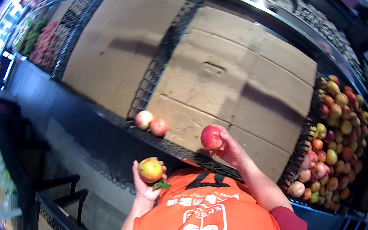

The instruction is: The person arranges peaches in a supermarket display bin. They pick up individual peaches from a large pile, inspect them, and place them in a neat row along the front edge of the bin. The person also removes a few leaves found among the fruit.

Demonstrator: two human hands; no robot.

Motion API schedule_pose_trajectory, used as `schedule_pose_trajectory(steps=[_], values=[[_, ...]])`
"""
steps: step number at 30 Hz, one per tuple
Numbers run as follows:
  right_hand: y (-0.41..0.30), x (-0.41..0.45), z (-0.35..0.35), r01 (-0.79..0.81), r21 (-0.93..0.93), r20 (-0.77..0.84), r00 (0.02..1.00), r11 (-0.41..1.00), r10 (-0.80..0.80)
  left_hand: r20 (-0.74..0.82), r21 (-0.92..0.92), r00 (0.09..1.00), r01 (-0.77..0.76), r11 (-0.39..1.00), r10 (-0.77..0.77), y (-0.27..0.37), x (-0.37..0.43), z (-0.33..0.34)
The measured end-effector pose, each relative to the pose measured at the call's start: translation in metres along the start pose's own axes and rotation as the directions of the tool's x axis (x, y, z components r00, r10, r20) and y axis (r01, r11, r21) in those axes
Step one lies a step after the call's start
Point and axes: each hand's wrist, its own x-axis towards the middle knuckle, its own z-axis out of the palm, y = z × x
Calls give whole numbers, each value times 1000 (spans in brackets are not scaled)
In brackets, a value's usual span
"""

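My left hand [146, 186] holds a yellow-red apple-like fruit [150, 170] in front of the stand's dark front wall, and a green leaf [161, 185] shows beside it. In my right hand [231, 149] is a red apple [211, 138], raised over the near edge of a cardboard-lined bin. Left of it, a pale red-and-cream fruit [143, 119] and a pinkish-red fruit [159, 127] lie side by side in the bin's near left corner. How far the right hand is above the cardboard [213, 72], I cannot tell.
A black mesh divider [158, 62] separates two cardboard-lined bins. Many red and yellow fruits [338, 142] are heaped in the section at the right. A black plastic rim [184, 152] runs along the near edge. Black metal bars [73, 188] stand at the lower left.
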Motion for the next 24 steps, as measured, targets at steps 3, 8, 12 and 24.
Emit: schedule_pose_trajectory(steps=[3,8,12,24], values=[[-3,-38,-23,33,326,-72,997,945,-10,27,79,996,81,994,-83,-6,10,16],[-11,-105,-48,259,493,-260,955,831,-143,14,196,981,185,963,-192,-30,19,53],[-13,-142,-55,427,474,-492,854,770,-170,-14,280,968,243,929,-249,-50,25,71],[-14,-197,-71,643,412,-753,639,645,-157,-5,459,954,269,847,-301,-94,32,98]])
